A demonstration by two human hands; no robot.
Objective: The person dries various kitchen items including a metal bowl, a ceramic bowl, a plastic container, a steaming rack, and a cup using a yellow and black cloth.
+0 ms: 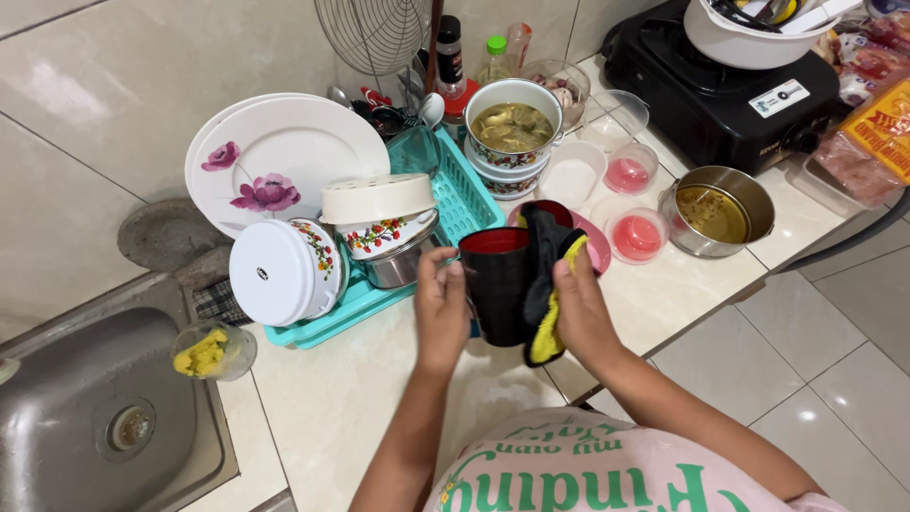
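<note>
Cup (498, 284), black with a red inside, is held above the counter (332, 398); the left hand (442, 308) grips its side while the right hand (580, 313) presses a cloth (548, 275) against it. Rack (464, 204) already holds washed dishes.

Stove pot (758, 43) cropped at top edge

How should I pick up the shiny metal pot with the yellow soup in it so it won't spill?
Hold the steel pot by its round side wall, one hand on each side, just below the rim. I can't see any handles, and it sits upright and open with liquid inside. Come in level from the front counter edge, which looks free; the stove is behind it and the pink bowl is beside it. Lift it flat.
</note>
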